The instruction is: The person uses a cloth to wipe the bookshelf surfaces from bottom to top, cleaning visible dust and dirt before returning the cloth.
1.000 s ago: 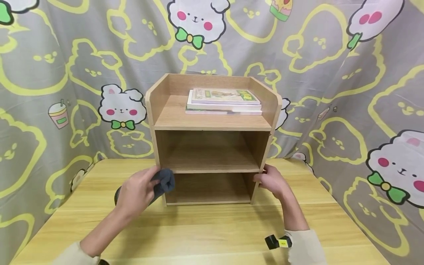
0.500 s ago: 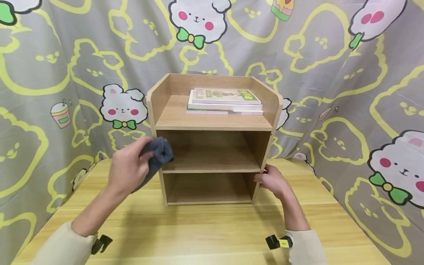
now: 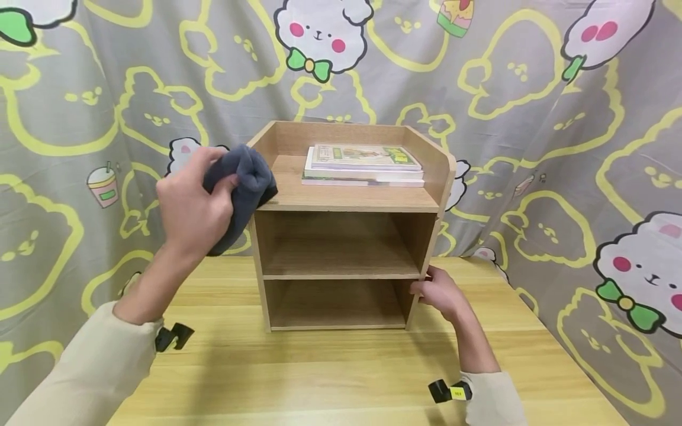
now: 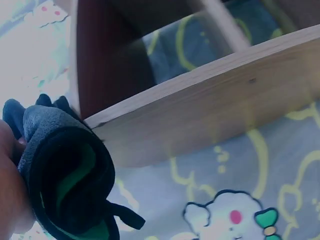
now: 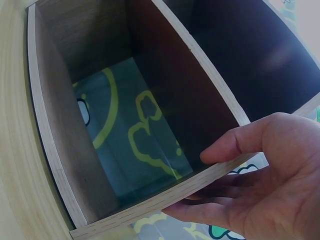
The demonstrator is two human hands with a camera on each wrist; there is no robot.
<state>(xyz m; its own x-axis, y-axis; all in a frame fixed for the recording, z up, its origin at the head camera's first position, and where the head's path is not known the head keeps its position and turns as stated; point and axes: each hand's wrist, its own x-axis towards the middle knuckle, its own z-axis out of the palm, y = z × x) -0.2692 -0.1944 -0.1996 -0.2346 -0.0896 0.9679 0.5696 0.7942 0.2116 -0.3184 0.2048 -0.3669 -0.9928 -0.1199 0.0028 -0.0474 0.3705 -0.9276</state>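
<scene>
A wooden shelf unit (image 3: 341,276) stands upright on the table, with two open compartments below a walled top. My left hand (image 3: 192,204) grips a folded blue-grey cloth (image 3: 242,183), raised to the upper front edge of the left side panel. In the left wrist view the rolled cloth (image 4: 55,120) lies against that panel's edge; whether it presses there I cannot tell. My right hand (image 3: 439,294) holds the right side panel beside the bottom compartment. The right wrist view shows this hand (image 5: 280,170) with its thumb inside the panel and fingers outside.
A small stack of books (image 3: 364,165) lies on the top shelf, toward the right. The light wooden table (image 3: 341,378) extends in front of the unit and to both sides. A patterned grey curtain (image 3: 479,118) hangs behind and along both sides.
My left hand has risen with the cloth along the left panel, from bottom-compartment height to the top shelf. My right hand keeps its hold, and the shelf unit stays in place.
</scene>
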